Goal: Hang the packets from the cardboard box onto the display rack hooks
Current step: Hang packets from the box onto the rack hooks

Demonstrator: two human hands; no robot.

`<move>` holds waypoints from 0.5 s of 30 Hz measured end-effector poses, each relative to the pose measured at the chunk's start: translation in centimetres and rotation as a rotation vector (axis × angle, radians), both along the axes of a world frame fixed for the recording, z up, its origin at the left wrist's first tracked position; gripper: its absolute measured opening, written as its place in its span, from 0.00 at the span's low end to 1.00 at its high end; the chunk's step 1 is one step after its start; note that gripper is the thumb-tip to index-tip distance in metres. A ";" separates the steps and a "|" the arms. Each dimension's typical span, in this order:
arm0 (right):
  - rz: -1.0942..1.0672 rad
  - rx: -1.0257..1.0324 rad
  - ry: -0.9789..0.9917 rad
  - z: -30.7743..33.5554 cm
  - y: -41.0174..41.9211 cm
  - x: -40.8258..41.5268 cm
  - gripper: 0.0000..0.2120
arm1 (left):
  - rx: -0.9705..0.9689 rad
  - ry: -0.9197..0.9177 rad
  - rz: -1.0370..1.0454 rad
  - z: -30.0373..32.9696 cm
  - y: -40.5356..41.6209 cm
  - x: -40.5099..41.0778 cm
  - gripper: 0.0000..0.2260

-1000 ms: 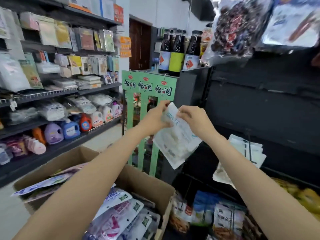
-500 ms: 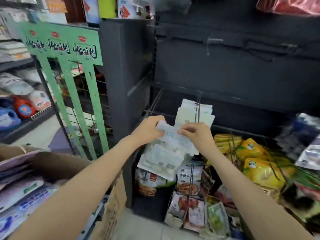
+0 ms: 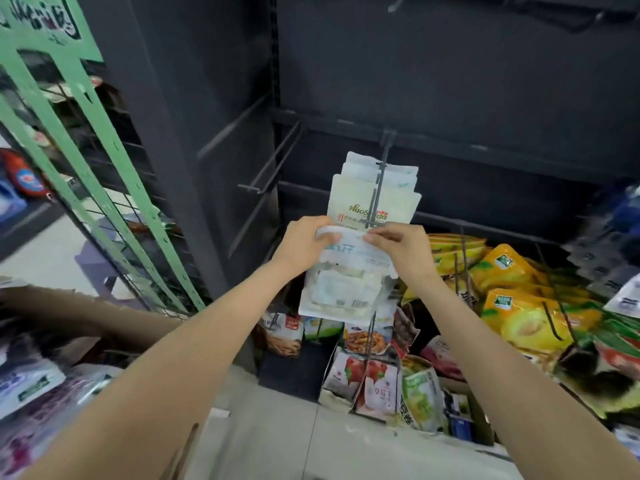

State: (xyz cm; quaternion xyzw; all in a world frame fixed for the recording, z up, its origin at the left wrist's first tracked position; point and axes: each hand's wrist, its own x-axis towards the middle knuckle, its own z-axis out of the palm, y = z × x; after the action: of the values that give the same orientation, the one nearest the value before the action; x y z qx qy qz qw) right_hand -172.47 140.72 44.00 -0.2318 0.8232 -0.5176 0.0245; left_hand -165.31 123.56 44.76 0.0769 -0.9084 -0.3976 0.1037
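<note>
Centrally, one white packet (image 3: 346, 278) with blue print, top corners pinched by left hand (image 3: 304, 242) and right hand (image 3: 403, 245), below hook (image 3: 379, 188) of cream packets (image 3: 360, 202) reading "HaoS…".

I see the packet (image 3: 341, 282) pinched by my left hand (image 3: 304, 242) and right hand (image 3: 398, 245) as thin, slick plastic film, white and partly see-through, with a soft sheen. The hung packets (image 3: 372, 195) behind it look matt, cream-white, almost papery. The hook (image 3: 379, 181) they hang on is thin dark metal wire, and the rack panel (image 3: 450, 81) behind reads as matt dark-grey painted metal. To my right the yellow packets (image 3: 509, 275) are glossy foil-like plastic. At my left the cardboard box (image 3: 79, 306) is plain brown card, dull and slightly rough, and the green stand (image 3: 104, 140) looks like painted metal strip.
</note>
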 end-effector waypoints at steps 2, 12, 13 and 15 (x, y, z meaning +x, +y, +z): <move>-0.007 -0.009 0.030 0.0 -0.4 -0.7 0.07 | -0.017 -0.001 0.012 -0.2 0.0 -0.6 0.08; 0.011 0.030 0.194 -1.1 -0.6 -2.2 0.03 | 0.025 0.020 0.079 -0.7 -0.1 -2.6 0.06; -0.004 0.029 0.205 -1.2 -0.5 -2.3 0.03 | 0.025 0.028 0.075 -0.7 0.0 -2.7 0.07; -0.028 0.010 0.212 -1.2 -0.3 -2.7 0.05 | 0.013 0.042 0.068 -0.7 0.2 -3.1 0.07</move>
State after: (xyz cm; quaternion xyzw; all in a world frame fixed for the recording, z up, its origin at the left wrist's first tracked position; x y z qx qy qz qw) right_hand -175.20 140.47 42.85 -0.2737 0.8269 -0.4864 -0.0687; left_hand -168.37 123.77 44.08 0.1001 -0.9004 -0.4012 0.1355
